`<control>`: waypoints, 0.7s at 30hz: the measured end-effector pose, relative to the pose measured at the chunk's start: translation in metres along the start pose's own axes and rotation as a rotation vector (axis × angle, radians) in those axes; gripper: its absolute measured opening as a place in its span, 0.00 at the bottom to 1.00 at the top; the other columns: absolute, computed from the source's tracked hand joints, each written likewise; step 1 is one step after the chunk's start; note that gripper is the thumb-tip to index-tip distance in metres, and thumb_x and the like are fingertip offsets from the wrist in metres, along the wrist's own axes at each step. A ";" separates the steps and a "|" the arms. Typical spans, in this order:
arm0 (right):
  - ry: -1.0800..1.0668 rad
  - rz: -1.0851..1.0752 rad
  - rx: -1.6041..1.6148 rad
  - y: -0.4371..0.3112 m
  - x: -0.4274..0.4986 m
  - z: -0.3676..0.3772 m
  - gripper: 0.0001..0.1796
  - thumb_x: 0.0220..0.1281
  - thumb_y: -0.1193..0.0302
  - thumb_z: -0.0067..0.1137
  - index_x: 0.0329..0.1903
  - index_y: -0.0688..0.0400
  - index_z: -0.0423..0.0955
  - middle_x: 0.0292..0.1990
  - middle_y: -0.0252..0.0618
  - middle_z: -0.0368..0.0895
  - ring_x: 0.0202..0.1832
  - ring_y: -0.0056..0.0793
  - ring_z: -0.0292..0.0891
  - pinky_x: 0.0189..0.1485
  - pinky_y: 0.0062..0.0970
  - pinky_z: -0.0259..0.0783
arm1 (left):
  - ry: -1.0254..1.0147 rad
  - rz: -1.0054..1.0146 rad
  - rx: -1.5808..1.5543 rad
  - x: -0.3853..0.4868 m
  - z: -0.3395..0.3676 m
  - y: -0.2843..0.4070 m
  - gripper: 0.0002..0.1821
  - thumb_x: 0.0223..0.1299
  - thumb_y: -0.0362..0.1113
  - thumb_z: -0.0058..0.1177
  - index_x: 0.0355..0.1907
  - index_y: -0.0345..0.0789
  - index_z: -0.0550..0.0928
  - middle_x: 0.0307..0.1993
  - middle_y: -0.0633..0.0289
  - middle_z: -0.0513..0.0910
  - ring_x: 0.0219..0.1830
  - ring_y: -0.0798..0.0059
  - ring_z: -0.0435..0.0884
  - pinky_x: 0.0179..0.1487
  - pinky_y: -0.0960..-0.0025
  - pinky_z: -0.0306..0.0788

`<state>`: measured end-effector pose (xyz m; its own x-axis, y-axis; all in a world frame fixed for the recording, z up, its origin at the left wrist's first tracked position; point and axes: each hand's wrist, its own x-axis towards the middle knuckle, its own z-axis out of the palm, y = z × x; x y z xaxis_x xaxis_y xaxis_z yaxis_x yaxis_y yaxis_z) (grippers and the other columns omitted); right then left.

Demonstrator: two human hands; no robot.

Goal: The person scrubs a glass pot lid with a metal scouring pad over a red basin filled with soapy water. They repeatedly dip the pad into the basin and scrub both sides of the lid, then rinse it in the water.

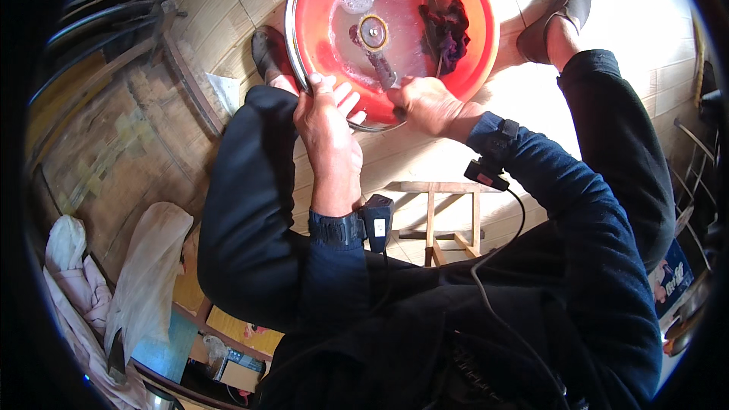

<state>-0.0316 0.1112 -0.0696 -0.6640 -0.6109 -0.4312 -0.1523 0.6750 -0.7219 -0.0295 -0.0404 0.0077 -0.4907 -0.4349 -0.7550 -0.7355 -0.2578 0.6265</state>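
Note:
A glass pot lid (354, 62) with a metal rim is tilted over a red plastic basin (484, 28) of cloudy, sudsy water. Round its centre screw sits a dark disc (373, 32). My left hand (332, 119) grips the lid's lower left rim, thumb on the rim and fingers spread against the glass. At the lower right edge, my right hand (427, 105) is curled beside a dark elongated piece (383, 70) that runs from the disc; whether it holds this or the rim cannot be told. A wet dark cloth (450, 34) lies at the basin's right side.
My shod feet stand on either side of the basin on the tiled floor (233, 5). A small wooden stool frame (450, 187) is between my legs. Left are a worn wooden surface (114, 165) and a plastic bag (151, 262). A metal rack (697, 182) stands far right.

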 end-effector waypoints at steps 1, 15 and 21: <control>-0.028 0.089 0.000 0.003 -0.003 0.001 0.08 0.60 0.71 0.71 0.41 0.58 0.86 0.36 0.57 0.89 0.45 0.63 0.88 0.49 0.55 0.83 | -0.016 0.028 -0.027 -0.001 -0.001 -0.001 0.29 0.88 0.50 0.52 0.70 0.23 0.77 0.58 0.43 0.86 0.60 0.51 0.87 0.62 0.57 0.81; 0.291 -0.323 0.420 -0.022 0.008 -0.013 0.10 0.59 0.73 0.69 0.43 0.61 0.89 0.40 0.60 0.91 0.48 0.63 0.89 0.49 0.54 0.82 | -0.046 0.202 0.006 0.000 -0.001 0.002 0.26 0.89 0.48 0.51 0.69 0.26 0.81 0.58 0.52 0.87 0.59 0.67 0.85 0.63 0.65 0.78; 0.286 -0.161 0.637 -0.027 0.023 -0.032 0.15 0.64 0.77 0.71 0.52 0.67 0.85 0.39 0.58 0.90 0.40 0.50 0.89 0.49 0.40 0.84 | -0.099 0.278 -0.144 0.003 0.003 -0.005 0.24 0.89 0.47 0.52 0.67 0.26 0.82 0.53 0.59 0.88 0.52 0.72 0.85 0.58 0.66 0.80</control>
<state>-0.0664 0.0927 -0.0427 -0.8486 -0.4910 -0.1971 0.1348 0.1596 -0.9779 -0.0289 -0.0376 0.0013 -0.7116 -0.4213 -0.5623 -0.4973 -0.2634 0.8267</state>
